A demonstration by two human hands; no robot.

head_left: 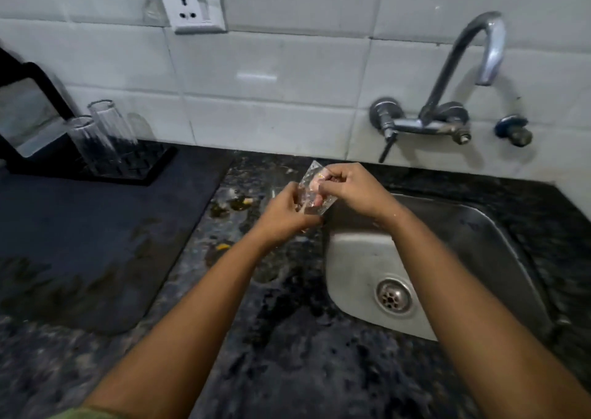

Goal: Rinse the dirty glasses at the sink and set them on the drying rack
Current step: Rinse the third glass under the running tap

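Head view shows 1 glass (315,191) held between both hands over the left rim of the sink (447,258), tilted with its mouth toward the right hand (351,187). That hand's fingers (316,188) reach inside the glass and show pink through the clear wall, while the left hand (284,214) grips the base end from below and to the left. Both hands are closed on the glass. No water can be seen coming from the tap (473,67), which stands well beyond the right hand, so this looks like the rubbing part of the rinse, not the flushing.

Next, I judge, the glass must go under the spout or, if clean, across to the rack (134,172), far to the left of the left hand, where 2 glasses (96,137) already stand upside down. A wet glass calls for a firm hold. The desk (287,338) under the forearms looks wet.
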